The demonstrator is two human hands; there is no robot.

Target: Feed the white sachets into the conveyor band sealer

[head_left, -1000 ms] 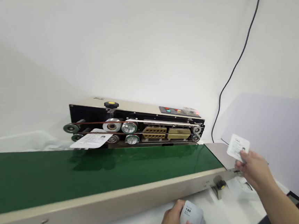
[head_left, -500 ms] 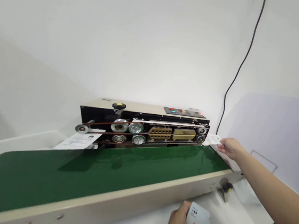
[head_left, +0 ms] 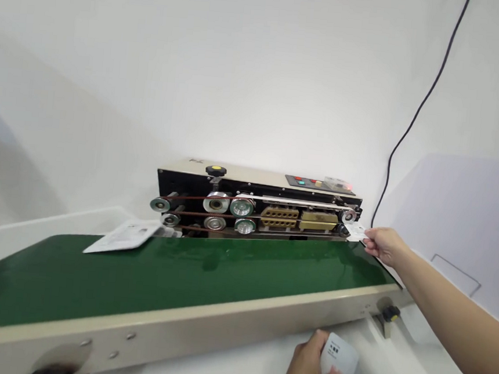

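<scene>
My right hand (head_left: 383, 245) pinches a small white pouch (head_left: 356, 232) at the right end of the band sealer (head_left: 257, 202), with the pouch's edge at the machine's intake rollers. At the bottom of the view my left hand (head_left: 306, 373) is closed on a stack of white pouches (head_left: 339, 361) on the white table. Another flat white pouch (head_left: 123, 236) lies on the green conveyor belt (head_left: 189, 275), just past the sealer's left end.
A black cable (head_left: 417, 117) runs down the white wall behind the sealer. A black knob (head_left: 390, 313) sticks out at the conveyor's right front. The sealer's control panel (head_left: 319, 183) shows coloured buttons. A white tray edge (head_left: 31, 226) sits behind the belt's left part.
My right hand brought its pouch from the right down to the sealer's intake. The earlier pouch left the rollers and rode left along the belt. The camera view shifted left.
</scene>
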